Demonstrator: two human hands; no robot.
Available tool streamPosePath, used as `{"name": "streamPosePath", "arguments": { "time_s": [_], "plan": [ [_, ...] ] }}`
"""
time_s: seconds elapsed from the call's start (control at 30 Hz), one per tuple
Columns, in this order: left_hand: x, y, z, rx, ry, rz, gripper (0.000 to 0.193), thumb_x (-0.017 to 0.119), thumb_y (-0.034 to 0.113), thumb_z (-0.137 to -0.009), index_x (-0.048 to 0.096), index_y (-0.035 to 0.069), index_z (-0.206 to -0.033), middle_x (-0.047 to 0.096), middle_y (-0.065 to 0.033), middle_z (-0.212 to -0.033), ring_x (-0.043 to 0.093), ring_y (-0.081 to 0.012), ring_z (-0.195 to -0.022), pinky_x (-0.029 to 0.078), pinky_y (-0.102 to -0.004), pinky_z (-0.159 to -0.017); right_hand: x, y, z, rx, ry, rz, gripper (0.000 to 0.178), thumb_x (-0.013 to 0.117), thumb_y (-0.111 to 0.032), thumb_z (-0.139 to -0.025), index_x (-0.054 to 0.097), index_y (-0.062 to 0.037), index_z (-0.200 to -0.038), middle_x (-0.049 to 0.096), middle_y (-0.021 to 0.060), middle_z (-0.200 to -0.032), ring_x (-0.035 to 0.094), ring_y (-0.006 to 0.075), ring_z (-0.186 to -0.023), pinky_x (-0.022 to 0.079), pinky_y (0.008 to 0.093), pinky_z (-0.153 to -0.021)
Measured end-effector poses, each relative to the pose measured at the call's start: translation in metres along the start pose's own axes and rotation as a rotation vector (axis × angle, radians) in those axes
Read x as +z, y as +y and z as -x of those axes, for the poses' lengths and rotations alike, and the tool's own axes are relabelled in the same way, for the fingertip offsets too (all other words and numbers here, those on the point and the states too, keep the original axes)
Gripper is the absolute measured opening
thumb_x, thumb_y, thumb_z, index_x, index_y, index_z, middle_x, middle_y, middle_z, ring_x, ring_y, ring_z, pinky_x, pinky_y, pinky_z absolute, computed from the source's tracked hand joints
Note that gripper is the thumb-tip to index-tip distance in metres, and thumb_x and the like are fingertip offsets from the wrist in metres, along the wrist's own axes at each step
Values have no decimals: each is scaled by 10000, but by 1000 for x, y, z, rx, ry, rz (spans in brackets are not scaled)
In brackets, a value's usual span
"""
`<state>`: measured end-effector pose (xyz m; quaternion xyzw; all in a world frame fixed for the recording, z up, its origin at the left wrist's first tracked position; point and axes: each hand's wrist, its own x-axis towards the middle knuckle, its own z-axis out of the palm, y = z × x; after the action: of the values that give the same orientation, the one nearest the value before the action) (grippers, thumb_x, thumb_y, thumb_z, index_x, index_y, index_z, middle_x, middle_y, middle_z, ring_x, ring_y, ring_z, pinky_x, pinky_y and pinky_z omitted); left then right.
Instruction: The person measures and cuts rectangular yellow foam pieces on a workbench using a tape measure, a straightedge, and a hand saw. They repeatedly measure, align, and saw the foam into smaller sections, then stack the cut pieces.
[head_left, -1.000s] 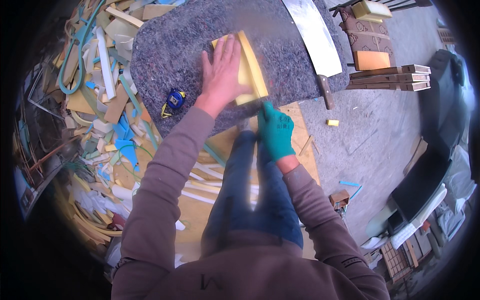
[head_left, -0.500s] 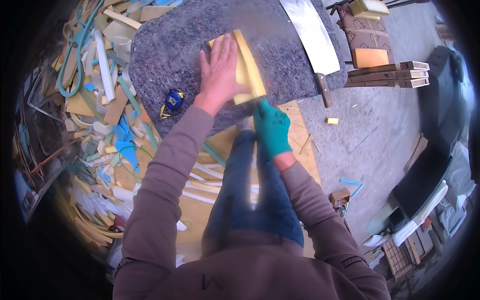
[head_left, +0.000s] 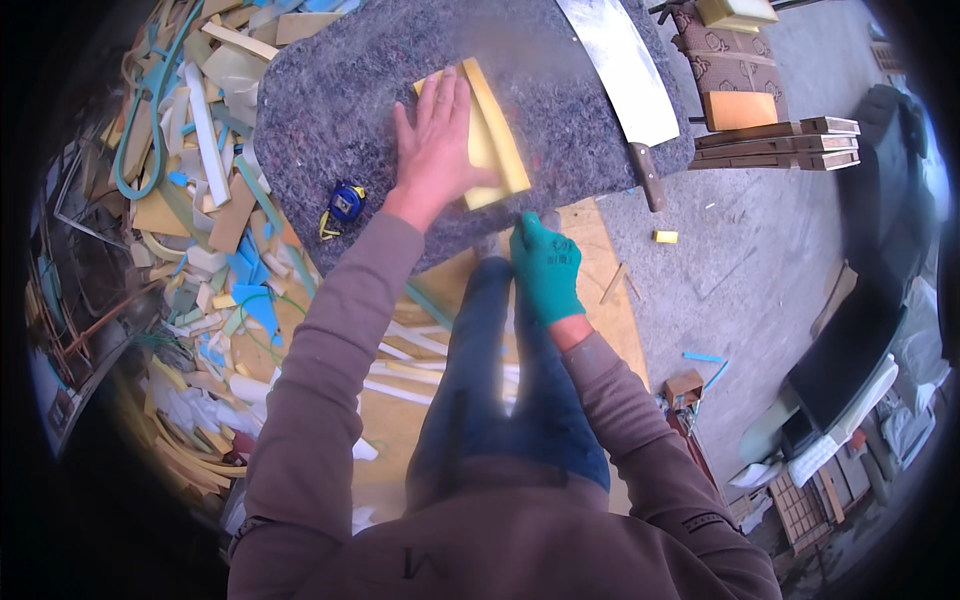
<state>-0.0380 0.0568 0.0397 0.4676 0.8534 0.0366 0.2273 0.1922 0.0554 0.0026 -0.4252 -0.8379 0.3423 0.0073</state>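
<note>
My bare left hand point(head_left: 438, 150) lies flat with fingers spread on a yellow foam block point(head_left: 483, 150) on the grey felt-covered table point(head_left: 350, 110). Along the block's right side runs a brighter yellow foam strip point(head_left: 498, 120); I cannot tell if it is fully separate. My right hand point(head_left: 546, 268), in a green glove, is closed just beyond the table's near edge, below the block's near right corner. What it grips, if anything, is hidden. A blue tape measure point(head_left: 346, 203) rests left of my left wrist.
A wide blade with a wooden handle point(head_left: 647, 178) lies at the table's right side, its handle overhanging the edge. Foam offcuts point(head_left: 215, 180) heap up on the left. Right of the table stand a patterned seat point(head_left: 735, 65) and stacked wooden frames point(head_left: 780, 150). A small yellow foam piece point(head_left: 665, 237) lies on the floor.
My right hand has drawn back slightly toward me, away from the foam block's near corner. The left hand stays pressed on the block.
</note>
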Motion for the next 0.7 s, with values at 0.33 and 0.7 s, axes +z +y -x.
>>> {"name": "streamPosePath", "arguments": {
  "time_s": [0.33,0.7],
  "plan": [
    [7,-4,0,8,17,-32,1463,995,513,-579,201,25,-1707,187,-145,-1802,116,-322,-1680,176,-758,-1265,2,10,19,30,25,-32,124,642,-196,-1018,682,-102,-1088,702,207,-788,695,432,-721,508,553,-637],
    [12,0,4,32,94,-22,1394,992,462,-647,194,54,-1715,208,-198,-1782,142,-368,-1669,146,-724,-1288,6,4,-15,-106,90,-9,62,648,-145,-972,644,-87,-995,679,148,-690,709,349,-654,511,503,-629]
  ]
}}
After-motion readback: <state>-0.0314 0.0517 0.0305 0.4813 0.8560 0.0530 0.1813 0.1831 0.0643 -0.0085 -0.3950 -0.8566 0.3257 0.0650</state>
